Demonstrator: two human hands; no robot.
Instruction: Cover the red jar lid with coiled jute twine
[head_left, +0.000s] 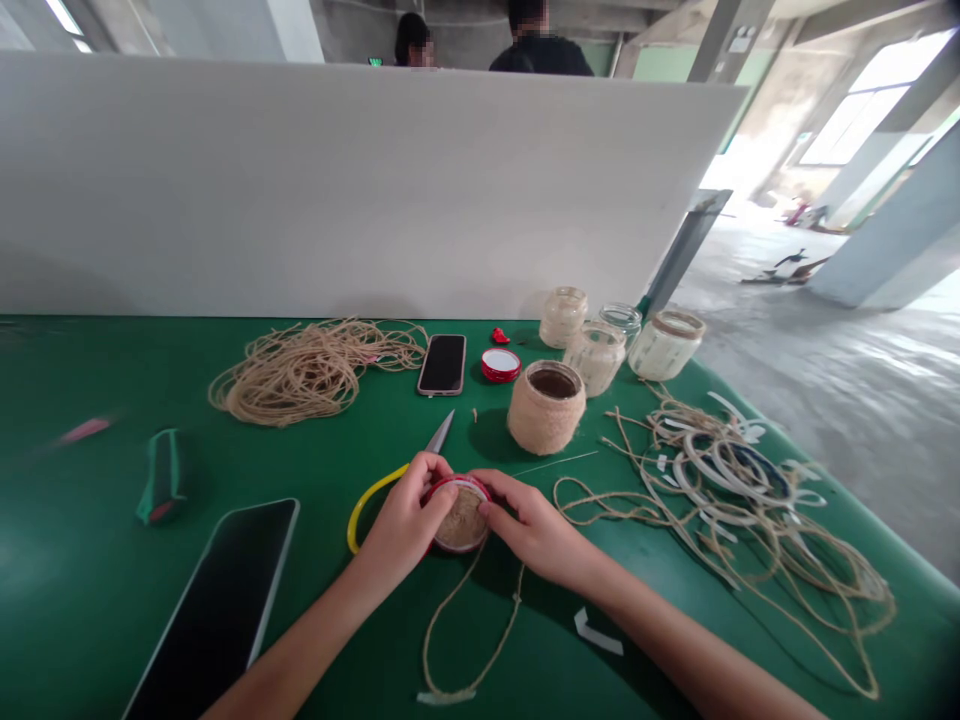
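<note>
A red jar lid [461, 515] with twine coiled over its top sits on the green table [90, 600] in front of me. My left hand [409, 515] grips the lid's left rim, fingers curled. My right hand [529, 525] pinches its right rim, thumb pressed on the coil. A loose twine tail [469, 640] runs from the lid toward me. Yellow-handled scissors [397, 470] lie partly under my left hand, blade pointing away.
A twine-wrapped jar [546, 408] stands behind the lid, with several glass jars [600, 350], a red lid [500, 364] and a phone [442, 363] farther back. Twine heaps lie at back left [307, 370] and right [735, 480]. A second phone [217, 610] is near left. A white partition [337, 190] bounds the table.
</note>
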